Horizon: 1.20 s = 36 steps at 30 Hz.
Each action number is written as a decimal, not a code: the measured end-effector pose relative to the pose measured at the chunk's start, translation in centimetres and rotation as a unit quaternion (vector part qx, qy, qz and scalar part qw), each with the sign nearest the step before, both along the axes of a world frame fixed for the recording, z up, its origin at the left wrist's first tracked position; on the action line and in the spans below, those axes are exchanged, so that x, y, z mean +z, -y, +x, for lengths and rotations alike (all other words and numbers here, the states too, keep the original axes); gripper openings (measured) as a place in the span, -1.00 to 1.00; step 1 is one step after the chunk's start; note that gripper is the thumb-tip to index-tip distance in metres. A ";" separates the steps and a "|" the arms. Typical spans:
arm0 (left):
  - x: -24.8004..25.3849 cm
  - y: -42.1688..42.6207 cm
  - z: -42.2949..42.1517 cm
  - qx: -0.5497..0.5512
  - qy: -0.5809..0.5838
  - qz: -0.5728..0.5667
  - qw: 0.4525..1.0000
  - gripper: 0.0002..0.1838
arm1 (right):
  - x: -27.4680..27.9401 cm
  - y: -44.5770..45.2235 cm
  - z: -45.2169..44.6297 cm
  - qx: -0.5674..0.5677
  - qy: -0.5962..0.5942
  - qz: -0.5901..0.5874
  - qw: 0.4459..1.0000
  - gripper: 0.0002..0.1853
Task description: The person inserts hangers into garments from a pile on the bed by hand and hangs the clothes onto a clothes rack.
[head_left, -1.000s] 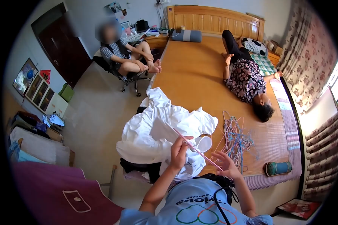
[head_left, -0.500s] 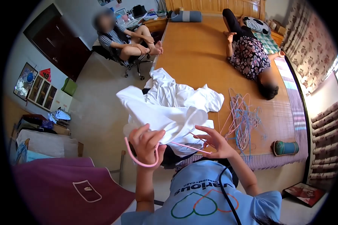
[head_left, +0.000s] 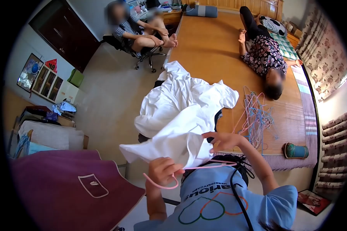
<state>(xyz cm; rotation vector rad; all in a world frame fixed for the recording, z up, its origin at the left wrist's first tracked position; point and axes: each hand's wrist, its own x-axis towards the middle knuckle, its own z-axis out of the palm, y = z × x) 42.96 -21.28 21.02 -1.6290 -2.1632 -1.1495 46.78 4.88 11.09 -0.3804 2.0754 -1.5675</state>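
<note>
My left hand [head_left: 164, 172] is closed around a pink clothes hanger [head_left: 160, 187], whose bar runs right across my lap. A white shirt [head_left: 173, 148] lies rumpled in front of me, reaching from my lap onto the bed. Its near edge touches my left hand; whether those fingers also pinch the cloth, I cannot tell. At the shirt's right edge is my right hand [head_left: 224, 141], palm down with fingers apart, close to or touching the fabric. Part of the hanger is hidden behind the cloth.
The bed [head_left: 204, 46] carries a tangle of pink and blue hangers [head_left: 256, 119] and a green bolster [head_left: 296, 151]. One person [head_left: 264, 54] lies on it; another [head_left: 138, 32] sits on a wheeled chair. A maroon cover [head_left: 65, 184] is at my left.
My left hand has moved down and right with the hanger. My right hand has come off the hanger bar to the shirt's edge. The shirt's near part has dropped lower.
</note>
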 end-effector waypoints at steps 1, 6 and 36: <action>-0.5 0.3 0.6 0.010 0.029 0.004 1.000 -0.78 | -1.1 0.0 -0.7 -0.009 -0.066 0.225 0.972 -0.16; -2.1 1.2 2.3 0.050 0.085 0.028 0.995 -0.79 | -5.4 4.2 -3.7 -0.003 -0.079 0.210 0.974 -0.16; -2.4 9.9 21.0 0.755 0.114 0.018 0.646 -0.82 | 7.2 22.9 -10.5 0.120 -0.257 -0.268 0.921 -0.52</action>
